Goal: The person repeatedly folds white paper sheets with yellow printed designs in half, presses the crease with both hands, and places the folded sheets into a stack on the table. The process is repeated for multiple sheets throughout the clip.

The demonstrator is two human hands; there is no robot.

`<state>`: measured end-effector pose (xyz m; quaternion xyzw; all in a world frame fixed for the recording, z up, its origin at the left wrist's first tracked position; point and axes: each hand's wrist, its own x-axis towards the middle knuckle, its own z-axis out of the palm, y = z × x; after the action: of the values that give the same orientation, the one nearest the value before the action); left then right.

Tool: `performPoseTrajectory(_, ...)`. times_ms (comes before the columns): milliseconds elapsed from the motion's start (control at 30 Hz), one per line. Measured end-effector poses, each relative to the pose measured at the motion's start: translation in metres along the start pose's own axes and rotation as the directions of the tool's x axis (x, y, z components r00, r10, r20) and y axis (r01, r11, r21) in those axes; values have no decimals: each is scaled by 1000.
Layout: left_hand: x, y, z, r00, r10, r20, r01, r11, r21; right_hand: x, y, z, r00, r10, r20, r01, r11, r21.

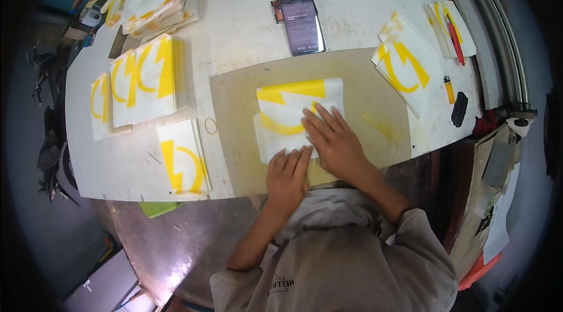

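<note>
Head view. A white sheet (293, 115) printed with a yellow shape lies at the centre of the frame on a tan mat (363, 95) set on the desk (246, 24), apparently so that it stays flat under pressure. The right hand (329, 139) lies palm-down across the sheet's lower right part, fingers extended and spread, grasping nothing. The left hand (287, 174) presses the sheet's near edge, fingers straight and together, likewise flat. Both forearms enter from the lower edge. Stacks of similar sheets (143, 80) stand at left and another stack (407, 65) at upper right; a phone (301, 20) lies above the mat.
</note>
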<state>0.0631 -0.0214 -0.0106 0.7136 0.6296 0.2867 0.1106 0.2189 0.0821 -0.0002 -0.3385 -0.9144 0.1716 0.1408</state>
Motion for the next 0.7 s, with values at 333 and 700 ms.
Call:
performPoseTrajectory(333, 62, -60, -41, 959, 74, 273, -103, 990, 95, 24, 29, -26, 994, 34, 107, -26, 996, -83)
performPoseTrajectory(700, 95, -65, -43, 902, -19, 431, -68, 980, 185, 64, 6, 9, 998, 60, -33, -62, 996, -59)
